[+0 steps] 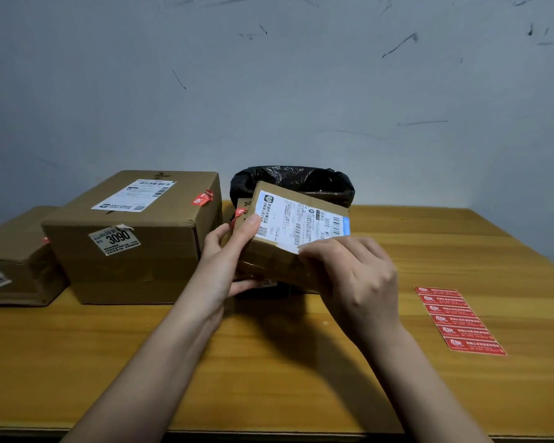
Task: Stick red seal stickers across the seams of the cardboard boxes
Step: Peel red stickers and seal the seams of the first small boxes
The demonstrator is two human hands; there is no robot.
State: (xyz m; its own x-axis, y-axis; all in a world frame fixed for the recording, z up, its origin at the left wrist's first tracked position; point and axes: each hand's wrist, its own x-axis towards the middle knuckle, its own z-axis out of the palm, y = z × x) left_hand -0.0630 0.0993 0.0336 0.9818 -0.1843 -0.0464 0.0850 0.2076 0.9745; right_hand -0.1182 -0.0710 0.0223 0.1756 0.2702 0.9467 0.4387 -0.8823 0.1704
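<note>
Small cardboard box (288,238) held tilted above bench (269,362) centre, just right of large box (135,238). Left hand (227,251) fingers gripping left edge; right hand (355,273) fingers curled on near-right edge. Sticker sheet (459,321) well right, bare bench around.

One head-worn view looks forward and down, close over the wooden table (301,362) toward the wall (269,91).

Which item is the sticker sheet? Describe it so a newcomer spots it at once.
Start at the wooden table and look to its right side, right of the right hand. The sheet of red seal stickers lies flat there, the only red strip apart from the cardboard boxes.
</note>
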